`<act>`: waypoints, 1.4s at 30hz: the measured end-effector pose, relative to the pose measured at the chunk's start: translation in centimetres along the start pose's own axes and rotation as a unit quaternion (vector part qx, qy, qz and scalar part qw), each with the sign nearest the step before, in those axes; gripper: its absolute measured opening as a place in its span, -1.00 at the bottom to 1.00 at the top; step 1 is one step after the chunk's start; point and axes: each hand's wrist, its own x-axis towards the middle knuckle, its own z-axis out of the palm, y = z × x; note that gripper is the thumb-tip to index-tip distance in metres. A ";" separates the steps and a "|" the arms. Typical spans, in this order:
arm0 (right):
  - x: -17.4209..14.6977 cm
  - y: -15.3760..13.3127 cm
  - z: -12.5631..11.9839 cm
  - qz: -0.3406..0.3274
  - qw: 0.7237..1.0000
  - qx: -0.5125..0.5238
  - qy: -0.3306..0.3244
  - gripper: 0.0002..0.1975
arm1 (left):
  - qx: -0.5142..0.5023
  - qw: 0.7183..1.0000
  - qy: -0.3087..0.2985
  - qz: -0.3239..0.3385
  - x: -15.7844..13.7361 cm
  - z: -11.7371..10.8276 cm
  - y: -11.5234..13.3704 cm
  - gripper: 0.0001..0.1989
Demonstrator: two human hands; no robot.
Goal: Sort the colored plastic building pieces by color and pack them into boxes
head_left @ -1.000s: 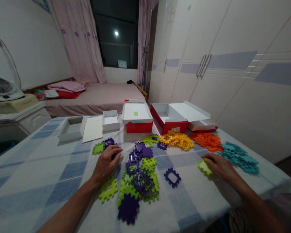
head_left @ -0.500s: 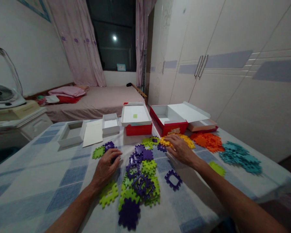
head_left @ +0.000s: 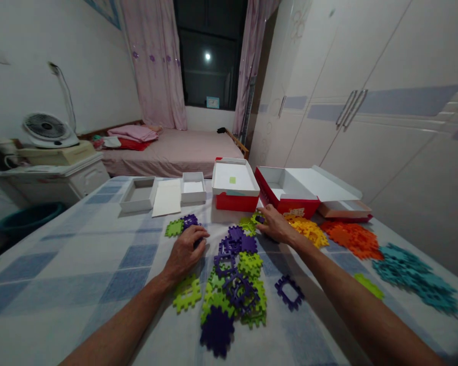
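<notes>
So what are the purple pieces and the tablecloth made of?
The purple pieces look like plastic, slightly shiny: light glints off some. The tablecloth seems matte fabric: its blue checks look woven, but I can't tell which fibre.

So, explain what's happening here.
One person is handling plastic pieces. The right hand is at the far end of the green and purple pile, just in front of the red boxes. The left hand rests beside a purple piece; whether it grips anything is hidden. A yellow pile, an orange pile and a teal pile lie to the right.
</notes>
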 end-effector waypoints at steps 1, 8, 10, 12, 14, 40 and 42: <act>0.1 0.0 0.0 0.001 0.999 0.030 0.021 -0.48 | 0.000 1.000 -0.002 -0.001 0.0 0.0 0.0 -0.82; 1.6 -1.8 0.1 -0.022 0.994 0.048 -0.091 -0.48 | 0.008 1.000 0.000 0.001 -0.1 0.3 -0.2 -0.83; 1.9 -2.0 0.1 -0.036 0.991 0.032 -0.124 -0.54 | 0.009 1.000 0.002 0.003 -0.1 0.3 -0.3 -0.83; 2.0 -2.0 0.2 -0.045 0.988 0.014 -0.146 -0.55 | 0.008 1.000 0.005 0.006 -0.1 0.3 -0.3 -0.83; 2.2 -1.9 0.2 -0.042 0.988 -0.006 -0.150 -0.50 | 0.008 1.000 0.006 0.007 -0.1 0.4 -0.3 -0.83; -9.7 6.7 -6.0 0.092 0.988 0.115 0.047 -0.74 | 0.012 1.000 -0.006 0.005 0.0 0.3 -0.3 -0.82; -12.7 9.5 -5.6 0.135 0.987 0.091 -0.003 -0.70 | 0.013 1.000 -0.011 0.006 0.0 0.2 -0.4 -0.81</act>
